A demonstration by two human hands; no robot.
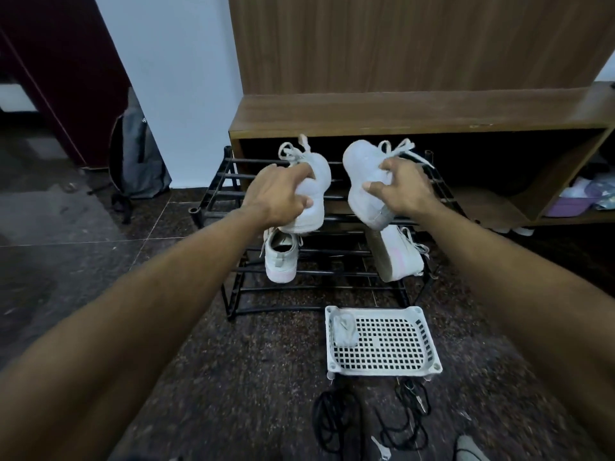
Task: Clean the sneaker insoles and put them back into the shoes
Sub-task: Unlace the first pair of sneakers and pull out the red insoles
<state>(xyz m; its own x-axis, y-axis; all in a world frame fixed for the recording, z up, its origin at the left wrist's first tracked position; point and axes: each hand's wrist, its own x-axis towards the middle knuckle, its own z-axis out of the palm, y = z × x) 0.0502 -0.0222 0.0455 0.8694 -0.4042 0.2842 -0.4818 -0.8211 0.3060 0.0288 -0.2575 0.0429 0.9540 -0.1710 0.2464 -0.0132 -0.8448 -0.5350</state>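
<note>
— What are the hands doing?
— The left hand [278, 194] grips one white sneaker [311, 191]. The right hand [401, 191] grips the other sneaker [362, 181]. The fingers [301, 171] curl round them.
— Where are they?
— Up in the air, over the black shoe rack [319, 254], above the white basket [386, 342] on the floor.

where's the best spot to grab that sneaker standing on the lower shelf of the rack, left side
Take the lower sneaker by its heel collar, coming from above. It stands toe-down on the black rack with the opening facing up, so fingers can hook inside the rim. Both hands already hold sneakers, so one must be freed first.
</note>
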